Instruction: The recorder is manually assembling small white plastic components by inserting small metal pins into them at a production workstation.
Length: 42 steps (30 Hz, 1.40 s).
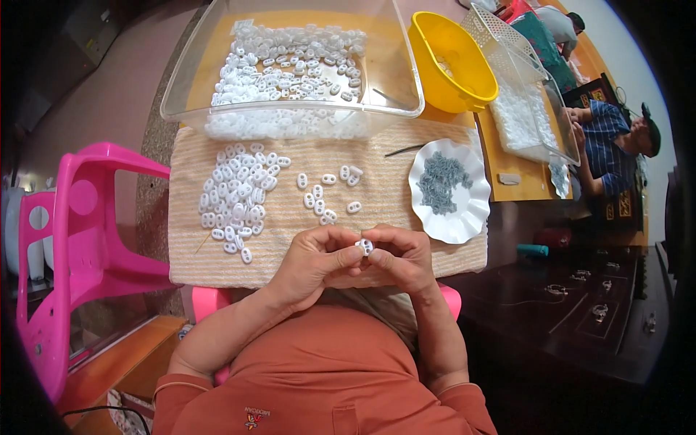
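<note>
Close to my body, over the table's front edge, both hands meet around one small white oval plastic piece with two dark holes [365, 246]. My left hand [319, 259] pinches it from the left between thumb and fingers. From the other side my right hand [400, 255] grips it the same way. Beyond my hands several loose white pieces [328, 179] lie scattered on a striped cloth [384, 159]. A heap of the same pieces [235, 190] lies to the left. At the right, a white scalloped plate [464, 223] holds small grey-blue parts [444, 181].
A large clear bin [290, 110] of white pieces stands at the back. Beside it are a yellow tub [457, 90] and a thin dark stick [404, 151]. A pink chair [76, 210] stands left. At far right a person [616, 141] sits by another clear bin [540, 145].
</note>
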Tool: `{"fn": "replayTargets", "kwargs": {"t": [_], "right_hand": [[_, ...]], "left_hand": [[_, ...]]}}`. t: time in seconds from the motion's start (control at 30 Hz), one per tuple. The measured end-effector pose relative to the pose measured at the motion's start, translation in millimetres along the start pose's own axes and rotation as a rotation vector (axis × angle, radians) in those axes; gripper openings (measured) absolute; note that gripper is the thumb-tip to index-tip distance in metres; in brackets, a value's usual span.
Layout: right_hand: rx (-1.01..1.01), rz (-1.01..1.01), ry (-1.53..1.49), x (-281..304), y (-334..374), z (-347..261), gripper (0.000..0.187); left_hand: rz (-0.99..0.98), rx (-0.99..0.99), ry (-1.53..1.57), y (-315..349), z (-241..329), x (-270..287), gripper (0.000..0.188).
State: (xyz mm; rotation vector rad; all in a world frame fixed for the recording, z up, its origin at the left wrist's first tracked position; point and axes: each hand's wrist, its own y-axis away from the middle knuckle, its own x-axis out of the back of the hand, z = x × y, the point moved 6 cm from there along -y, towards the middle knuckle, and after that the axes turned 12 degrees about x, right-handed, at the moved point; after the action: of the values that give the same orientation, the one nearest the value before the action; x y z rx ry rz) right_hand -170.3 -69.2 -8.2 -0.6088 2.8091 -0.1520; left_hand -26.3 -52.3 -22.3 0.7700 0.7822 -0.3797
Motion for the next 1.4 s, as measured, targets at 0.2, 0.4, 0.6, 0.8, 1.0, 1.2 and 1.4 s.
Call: {"fn": "replayTargets", "kwargs": {"t": [0.2, 0.4, 0.6, 0.8, 1.0, 1.2, 1.4], "right_hand": [[0.105, -0.036, -0.008, -8, -5, -9, 0.026], [0.122, 0.009, 0.026, -10, -5, -12, 0.028], [0.184, -0.109, 0.077, -16, -3, -19, 0.025], [0.145, -0.08, 0.042, -17, -1, -18, 0.025], [0.121, -0.147, 0.091, -12, -4, -20, 0.024], [0.095, -0.003, 0.111, -3, -4, -31, 0.01], [0.32, 0.41, 0.705, 44, -30, -103, 0.006]], "left_hand": [[-0.046, 0.066, 0.052, 1, 1, -6, 0.018], [-0.138, 0.081, 0.088, 4, 1, -6, 0.017], [-0.164, 0.028, 0.05, 9, 4, -13, 0.014], [-0.14, -0.006, -0.002, 7, 2, -12, 0.012], [-0.106, 0.002, -0.03, 7, 3, -13, 0.01], [-0.077, 0.039, -0.034, 7, -1, -14, 0.01], [-0.032, 0.055, -0.073, 10, 3, -15, 0.008]]}}
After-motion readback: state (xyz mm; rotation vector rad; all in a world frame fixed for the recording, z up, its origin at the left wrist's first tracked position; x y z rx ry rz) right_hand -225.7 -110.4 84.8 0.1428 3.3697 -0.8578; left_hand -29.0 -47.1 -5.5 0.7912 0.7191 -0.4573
